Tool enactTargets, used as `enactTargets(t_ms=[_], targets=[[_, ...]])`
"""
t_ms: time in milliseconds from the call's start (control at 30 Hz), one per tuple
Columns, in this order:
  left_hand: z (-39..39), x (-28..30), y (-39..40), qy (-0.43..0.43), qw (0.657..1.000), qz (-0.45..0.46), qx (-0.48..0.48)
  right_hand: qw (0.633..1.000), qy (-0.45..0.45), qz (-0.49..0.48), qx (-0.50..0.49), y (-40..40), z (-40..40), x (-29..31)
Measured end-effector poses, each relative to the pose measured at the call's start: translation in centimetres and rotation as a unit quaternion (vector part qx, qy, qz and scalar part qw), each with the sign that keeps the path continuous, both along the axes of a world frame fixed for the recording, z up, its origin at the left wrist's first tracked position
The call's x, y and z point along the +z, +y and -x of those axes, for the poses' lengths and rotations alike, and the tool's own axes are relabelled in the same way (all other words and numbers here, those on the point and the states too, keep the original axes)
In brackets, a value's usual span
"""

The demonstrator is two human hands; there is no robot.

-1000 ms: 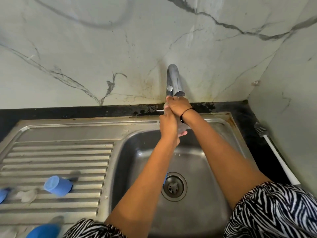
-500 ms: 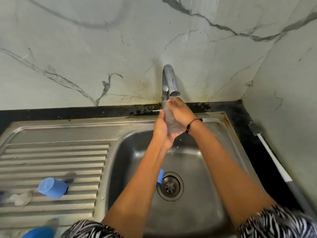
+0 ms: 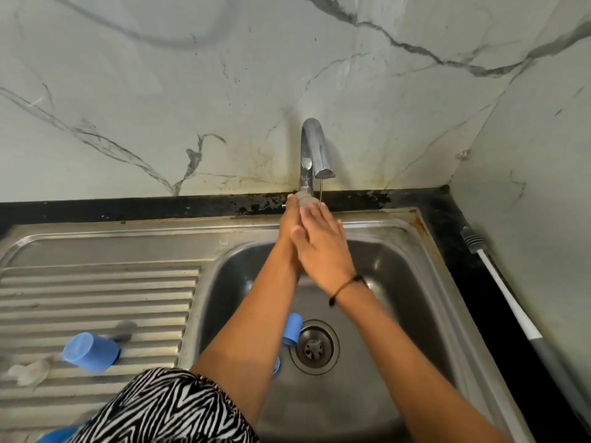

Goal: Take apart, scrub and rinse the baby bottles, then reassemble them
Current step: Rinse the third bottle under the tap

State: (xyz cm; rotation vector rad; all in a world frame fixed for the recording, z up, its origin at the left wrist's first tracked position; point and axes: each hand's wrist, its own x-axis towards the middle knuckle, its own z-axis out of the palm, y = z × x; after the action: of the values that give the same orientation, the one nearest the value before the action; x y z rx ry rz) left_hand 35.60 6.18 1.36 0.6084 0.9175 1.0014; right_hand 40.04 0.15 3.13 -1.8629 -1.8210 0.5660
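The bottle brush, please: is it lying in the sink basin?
No, the brush lies on the black counter right of the sink.

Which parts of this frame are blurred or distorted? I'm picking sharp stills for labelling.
Head view: wide-angle lens bows the sink rim; the blue cap and clear teat at left are smeared; the right hand and left hand are fairly sharp; soft glare on the basin wall.
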Motion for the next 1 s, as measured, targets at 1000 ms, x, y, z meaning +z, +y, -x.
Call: enactTargets(t_ms=[1000], targets=[[0.1, -2.2, -0.7, 0.038, 0.998, -0.012, 0.05, 0.995, -0.062, -0.072, -0.028, -1.1, -0.1, -1.6]])
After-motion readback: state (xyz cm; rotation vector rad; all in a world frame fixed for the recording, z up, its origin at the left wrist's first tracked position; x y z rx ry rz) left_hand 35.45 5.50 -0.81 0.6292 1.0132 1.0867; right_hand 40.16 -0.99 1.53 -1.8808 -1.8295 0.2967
